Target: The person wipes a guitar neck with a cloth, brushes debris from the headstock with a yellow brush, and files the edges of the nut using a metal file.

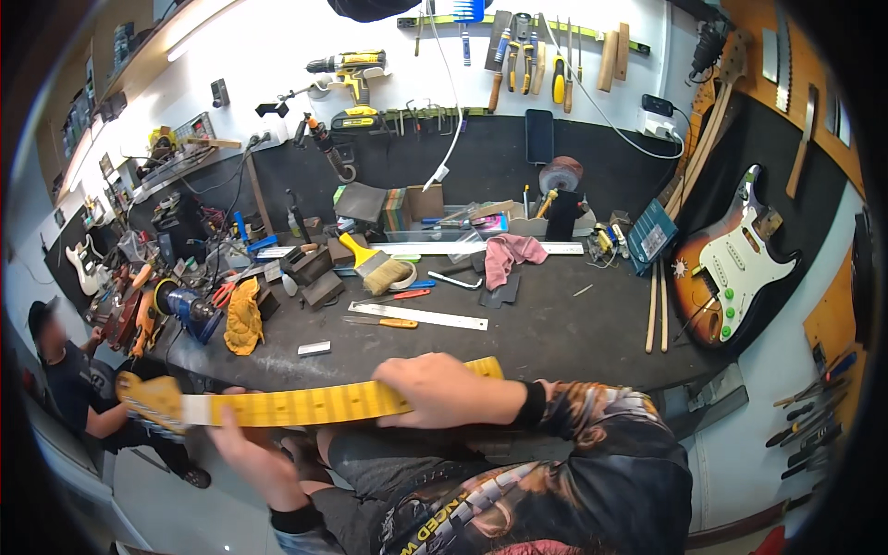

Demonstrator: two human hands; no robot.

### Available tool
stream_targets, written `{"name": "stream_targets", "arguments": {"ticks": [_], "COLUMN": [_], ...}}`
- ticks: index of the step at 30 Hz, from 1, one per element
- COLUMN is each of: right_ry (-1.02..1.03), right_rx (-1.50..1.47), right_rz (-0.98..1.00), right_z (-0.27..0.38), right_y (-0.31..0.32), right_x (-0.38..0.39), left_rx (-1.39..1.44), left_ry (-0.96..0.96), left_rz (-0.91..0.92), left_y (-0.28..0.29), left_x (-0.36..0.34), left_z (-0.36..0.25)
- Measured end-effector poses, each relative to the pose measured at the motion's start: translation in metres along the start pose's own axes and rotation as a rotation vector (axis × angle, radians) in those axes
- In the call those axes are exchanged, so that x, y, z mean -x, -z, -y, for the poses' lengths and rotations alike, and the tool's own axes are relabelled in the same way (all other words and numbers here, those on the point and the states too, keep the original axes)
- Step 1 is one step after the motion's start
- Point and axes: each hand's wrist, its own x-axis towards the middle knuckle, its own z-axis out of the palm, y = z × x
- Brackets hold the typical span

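Note:
A guitar neck (305,407) lies level across my lap in front of the bench, its fretboard covered with yellow tape between the frets. Its headstock (153,400) points left, and a pale strip sits where the nut would be. Near that end my left hand (254,458) holds the neck from below, thumb at the near edge, partly smeared by motion. Over the body end, my right hand (453,390) is wrapped round the neck from above; its fingertips are hidden.
On the dark workbench (546,338) lie a steel ruler (421,315), a wide yellow-handled brush (377,268), a pink cloth (511,257) and a yellow glove (243,317). A sunburst guitar body (740,268) leans at the right. Another person (69,370) sits at far left.

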Motion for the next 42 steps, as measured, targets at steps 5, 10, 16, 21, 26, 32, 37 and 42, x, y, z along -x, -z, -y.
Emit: {"name": "stream_targets", "arguments": {"ticks": [5, 10, 16, 21, 26, 32, 37, 42], "right_ry": [-0.176, -0.169, -0.213, -0.218, -0.195, -0.226, -0.375, -0.501], "right_rx": [0.111, 0.246, 0.229, 0.192, 0.16, 0.26, 0.537, 0.635], "right_rz": [0.172, 0.202, 0.19, 0.187, 0.186, -0.605, -1.305, -1.398], "right_z": [-0.065, -0.095, -0.111, -0.121, -0.121, -0.2, -0.34, -0.414], "right_y": [0.02, 0.023, 0.015, -0.001, 0.012, 0.15, 0.3, 0.401], "right_x": [0.054, 0.083, 0.092, 0.097, 0.09, 0.032, -0.019, -0.044], "left_rx": [-0.083, -0.162, -0.268, -0.341, -0.381, -0.428, -0.429, -0.443], "left_ry": [0.488, 0.682, 0.67, 0.671, 0.683, 0.654, 0.55, 0.373], "left_rz": [0.314, 0.485, 0.579, 0.602, 0.554, 0.532, 0.435, 0.246], "left_y": [0.041, 0.038, 0.029, 0.024, 0.018, 0.037, 0.054, 0.111], "left_x": [0.019, 0.021, 0.012, 0.004, 0.003, -0.005, 0.005, 0.002], "left_z": [0.085, 0.13, 0.147, 0.148, 0.144, 0.149, 0.158, 0.165]}}
